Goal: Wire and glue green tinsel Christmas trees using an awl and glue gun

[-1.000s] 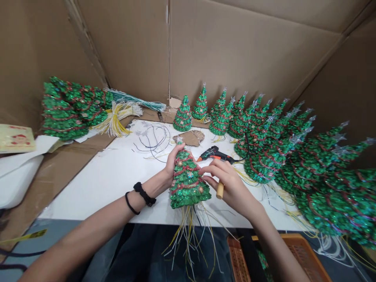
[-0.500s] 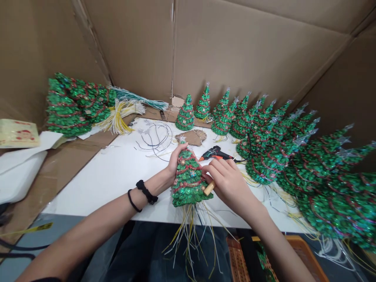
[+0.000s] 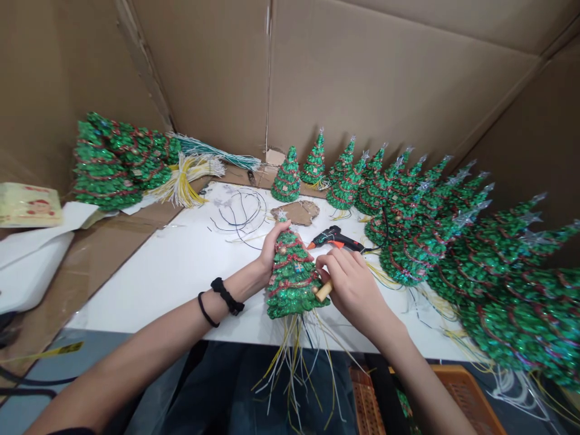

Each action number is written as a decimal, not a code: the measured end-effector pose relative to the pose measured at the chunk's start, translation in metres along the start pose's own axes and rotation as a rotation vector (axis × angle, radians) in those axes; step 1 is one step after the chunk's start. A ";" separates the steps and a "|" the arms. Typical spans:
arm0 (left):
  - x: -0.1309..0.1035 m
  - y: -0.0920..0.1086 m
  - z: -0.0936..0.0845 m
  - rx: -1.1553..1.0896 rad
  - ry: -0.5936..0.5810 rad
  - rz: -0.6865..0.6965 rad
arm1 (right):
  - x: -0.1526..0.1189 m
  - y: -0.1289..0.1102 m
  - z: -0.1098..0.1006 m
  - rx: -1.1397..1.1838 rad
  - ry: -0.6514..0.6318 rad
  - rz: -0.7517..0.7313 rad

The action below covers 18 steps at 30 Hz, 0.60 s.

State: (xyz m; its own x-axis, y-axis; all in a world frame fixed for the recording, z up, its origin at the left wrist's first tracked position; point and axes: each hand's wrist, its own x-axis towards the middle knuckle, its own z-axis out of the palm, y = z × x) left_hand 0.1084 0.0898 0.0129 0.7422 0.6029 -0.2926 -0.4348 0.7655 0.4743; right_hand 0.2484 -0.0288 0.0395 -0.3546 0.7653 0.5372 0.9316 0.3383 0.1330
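Cardboard walls surround a white bench (image 3: 149,284). The left hand's fingers (image 3: 274,238) wrap the near tree (image 3: 294,278); the right hand's (image 3: 347,281) curl around a wooden handle (image 3: 324,291) at the tree's right side. The tree is over the bench's near edge, its long axis running from the star tip, pointing away, to the base, nearest the person, with wires (image 3: 294,362) trailing. An orange basket (image 3: 462,393) sits below; its contents are unclear.
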 end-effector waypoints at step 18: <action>0.009 0.002 -0.012 0.138 -0.107 -0.097 | -0.005 0.019 -0.002 0.353 0.035 -0.100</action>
State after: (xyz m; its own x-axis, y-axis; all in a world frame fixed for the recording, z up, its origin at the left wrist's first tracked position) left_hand 0.1080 0.0996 0.0008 0.8305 0.4948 -0.2557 -0.2899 0.7760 0.5601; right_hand 0.2676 -0.0272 0.0408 -0.4342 0.7015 0.5651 0.8050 0.5837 -0.1062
